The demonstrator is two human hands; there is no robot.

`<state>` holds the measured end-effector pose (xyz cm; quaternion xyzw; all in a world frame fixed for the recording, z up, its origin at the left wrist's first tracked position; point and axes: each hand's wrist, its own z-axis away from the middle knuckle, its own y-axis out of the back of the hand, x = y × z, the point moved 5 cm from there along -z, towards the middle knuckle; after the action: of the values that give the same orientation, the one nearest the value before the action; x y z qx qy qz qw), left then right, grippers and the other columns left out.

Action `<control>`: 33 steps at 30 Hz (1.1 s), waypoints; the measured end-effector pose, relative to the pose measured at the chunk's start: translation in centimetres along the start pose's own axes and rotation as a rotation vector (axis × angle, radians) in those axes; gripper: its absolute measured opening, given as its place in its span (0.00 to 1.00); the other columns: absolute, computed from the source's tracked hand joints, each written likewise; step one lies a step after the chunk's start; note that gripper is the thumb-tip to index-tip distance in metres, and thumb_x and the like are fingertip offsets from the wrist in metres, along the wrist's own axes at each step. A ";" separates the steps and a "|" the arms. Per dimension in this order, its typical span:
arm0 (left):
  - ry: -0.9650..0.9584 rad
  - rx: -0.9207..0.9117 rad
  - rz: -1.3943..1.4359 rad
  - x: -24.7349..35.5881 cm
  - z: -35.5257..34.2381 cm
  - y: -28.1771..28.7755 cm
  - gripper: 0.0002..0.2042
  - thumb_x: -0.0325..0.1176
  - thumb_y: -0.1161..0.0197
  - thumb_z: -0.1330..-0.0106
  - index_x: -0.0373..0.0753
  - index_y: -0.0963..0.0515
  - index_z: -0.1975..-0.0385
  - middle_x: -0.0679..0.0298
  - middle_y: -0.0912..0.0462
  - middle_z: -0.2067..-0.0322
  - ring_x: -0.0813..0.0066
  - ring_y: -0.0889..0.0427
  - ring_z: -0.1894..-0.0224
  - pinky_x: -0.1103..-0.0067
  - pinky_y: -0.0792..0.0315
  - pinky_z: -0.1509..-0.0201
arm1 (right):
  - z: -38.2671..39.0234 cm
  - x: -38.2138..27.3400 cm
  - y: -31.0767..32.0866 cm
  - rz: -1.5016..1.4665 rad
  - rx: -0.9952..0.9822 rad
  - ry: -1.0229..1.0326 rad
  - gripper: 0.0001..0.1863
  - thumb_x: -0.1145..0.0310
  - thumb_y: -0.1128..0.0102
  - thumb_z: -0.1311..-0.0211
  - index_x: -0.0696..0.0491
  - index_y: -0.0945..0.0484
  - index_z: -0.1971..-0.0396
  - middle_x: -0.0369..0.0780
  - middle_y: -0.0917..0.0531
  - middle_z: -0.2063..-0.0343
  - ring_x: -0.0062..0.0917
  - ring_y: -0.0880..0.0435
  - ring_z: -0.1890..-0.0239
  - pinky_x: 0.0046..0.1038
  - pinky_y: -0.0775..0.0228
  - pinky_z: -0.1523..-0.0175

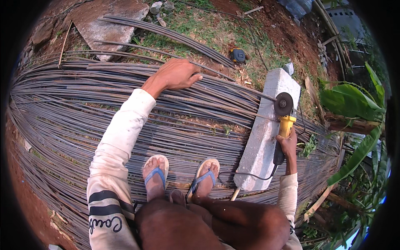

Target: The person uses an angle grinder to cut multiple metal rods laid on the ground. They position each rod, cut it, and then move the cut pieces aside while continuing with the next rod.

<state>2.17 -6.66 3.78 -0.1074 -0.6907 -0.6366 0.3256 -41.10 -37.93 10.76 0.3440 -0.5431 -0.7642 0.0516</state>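
My right hand [287,142] is closed around the body of a yellow and black angle grinder [286,125]. Its dark cutting disc [283,104] is at the ends of several steel bars, over a grey concrete block [257,143] on which those bars rest. I cannot tell whether the disc touches a bar. My left hand [177,74] lies on top of the bundle of steel reinforcing bars [125,77], its fingers curled down around some bars and the fingertips hidden. From the grinder's rear a black cord [250,174] loops over the block.
A yellow and black tape measure [238,55] lies on the grass beyond the bars. At the far left is a flat concrete slab [104,31]. Banana leaves [354,100] and planks [318,203] stand at the right. My sandalled feet [156,175] are on more bars.
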 end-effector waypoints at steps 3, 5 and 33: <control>0.037 -0.044 -0.005 -0.1 -0.1 -0.3 0.20 0.50 0.40 0.22 0.35 0.16 0.61 0.44 0.14 0.69 0.37 0.15 0.60 0.49 0.26 0.54 | -1.1 0.4 -0.1 0.008 0.015 -0.037 0.30 0.72 0.25 0.51 0.60 0.23 0.44 0.44 0.11 0.57 0.29 0.12 0.58 0.33 0.20 0.49; 0.028 -0.031 -0.002 -0.1 -0.1 -0.2 0.21 0.50 0.41 0.22 0.35 0.16 0.61 0.44 0.14 0.69 0.37 0.15 0.59 0.49 0.26 0.54 | -1.3 0.4 -0.1 0.056 0.011 -0.049 0.31 0.72 0.26 0.51 0.60 0.23 0.44 0.44 0.11 0.57 0.29 0.12 0.59 0.33 0.20 0.50; 0.052 -0.038 -0.005 -0.4 -0.4 -0.5 0.21 0.51 0.40 0.21 0.36 0.13 0.53 0.45 0.12 0.67 0.40 0.13 0.57 0.51 0.23 0.50 | -0.2 -0.2 0.0 0.029 -0.002 -0.049 0.29 0.71 0.26 0.52 0.60 0.23 0.46 0.44 0.12 0.59 0.32 0.13 0.59 0.34 0.20 0.50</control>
<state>2.34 -7.01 3.13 -0.0952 -0.6703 -0.6529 0.3397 -40.83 -38.01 10.87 0.3172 -0.5483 -0.7722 0.0497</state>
